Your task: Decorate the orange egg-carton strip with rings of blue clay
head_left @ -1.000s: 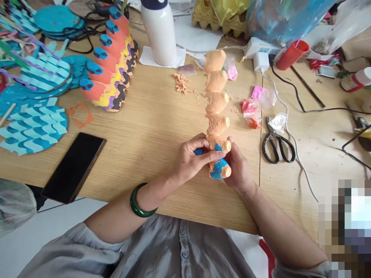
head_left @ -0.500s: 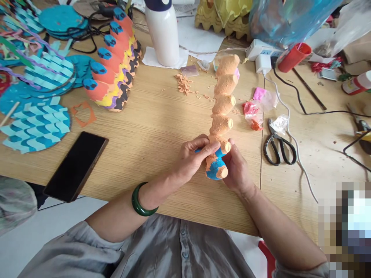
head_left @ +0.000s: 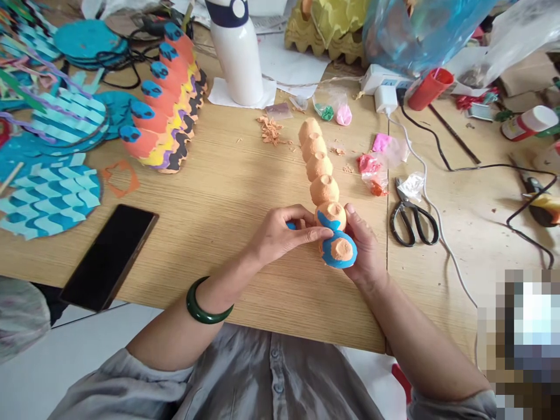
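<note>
An orange strip of egg-carton cups (head_left: pixel 324 191) points away from me over the table, its near end raised and tipped toward me. Blue modelling clay (head_left: pixel 339 261) coats the nearest cup around its orange tip and part of the second one. My right hand (head_left: pixel 365 248) grips the strip from the right near this end. From the left, my left hand (head_left: pixel 291 233) presses its thumb on the blue layer between the two cups. A small lump of blue clay (head_left: pixel 291 225) shows among its curled fingers; most of it is hidden.
A painted egg-carton piece (head_left: pixel 164 116) stands at the left, near blue paper-covered discs (head_left: pixel 56 192) and a phone (head_left: pixel 109 256). Behind are a white bottle (head_left: pixel 238 64) and orange scraps (head_left: pixel 270 129). Scissors (head_left: pixel 411 216), a white cable (head_left: pixel 437 216) and bagged clay (head_left: pixel 371 166) lie right.
The strip has tilted so that its near cup faces me more and its far end has dropped lower. My left thumb has slid onto the blue clay. The view has shifted slightly.
</note>
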